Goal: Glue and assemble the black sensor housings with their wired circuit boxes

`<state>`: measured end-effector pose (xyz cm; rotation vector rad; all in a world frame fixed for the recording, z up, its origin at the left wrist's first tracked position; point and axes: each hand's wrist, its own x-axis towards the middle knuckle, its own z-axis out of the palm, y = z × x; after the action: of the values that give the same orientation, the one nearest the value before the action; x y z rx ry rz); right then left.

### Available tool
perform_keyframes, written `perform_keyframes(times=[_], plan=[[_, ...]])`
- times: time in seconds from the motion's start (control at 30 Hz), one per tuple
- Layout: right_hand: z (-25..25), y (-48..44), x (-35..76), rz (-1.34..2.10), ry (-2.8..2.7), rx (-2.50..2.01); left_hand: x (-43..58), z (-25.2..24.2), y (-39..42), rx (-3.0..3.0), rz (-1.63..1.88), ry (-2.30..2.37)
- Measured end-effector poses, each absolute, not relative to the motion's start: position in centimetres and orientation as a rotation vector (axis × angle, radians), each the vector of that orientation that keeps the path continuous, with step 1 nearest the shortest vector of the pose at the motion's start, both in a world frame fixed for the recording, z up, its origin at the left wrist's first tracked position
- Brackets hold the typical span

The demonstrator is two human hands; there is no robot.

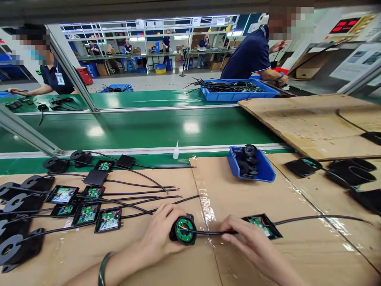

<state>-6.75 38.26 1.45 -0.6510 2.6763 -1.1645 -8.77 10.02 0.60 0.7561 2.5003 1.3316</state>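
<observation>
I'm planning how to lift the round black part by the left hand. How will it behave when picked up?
The round part looks rigid and, lying flat, unlikely to roll. Its thin cable looks floppy and would probably sag. The cable runs to the square box, so that would likely drag along.

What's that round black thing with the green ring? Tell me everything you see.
The round part is a black, plastic-looking disc housing with a green ring-shaped circuit board in its face, showing thin coloured wires. It lies face up on the cardboard sheet, cupped by the left hand. A black cable runs from it rightward under the right hand.
</observation>
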Motion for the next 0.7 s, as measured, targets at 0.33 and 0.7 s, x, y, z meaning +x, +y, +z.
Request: perform_keyframes(times=[0.33, 0.7], plan=[[0.9, 34.1, -9.9, -1.661, 2.899, -0.752, -8.9, 2.6, 8.9, 0.353, 1.803, 1.324], [1.8, 32.4, -16.9, -1.568, 2.472, -0.490, -9.7, 3.3, 9.3, -0.246, 1.746, 1.448]])
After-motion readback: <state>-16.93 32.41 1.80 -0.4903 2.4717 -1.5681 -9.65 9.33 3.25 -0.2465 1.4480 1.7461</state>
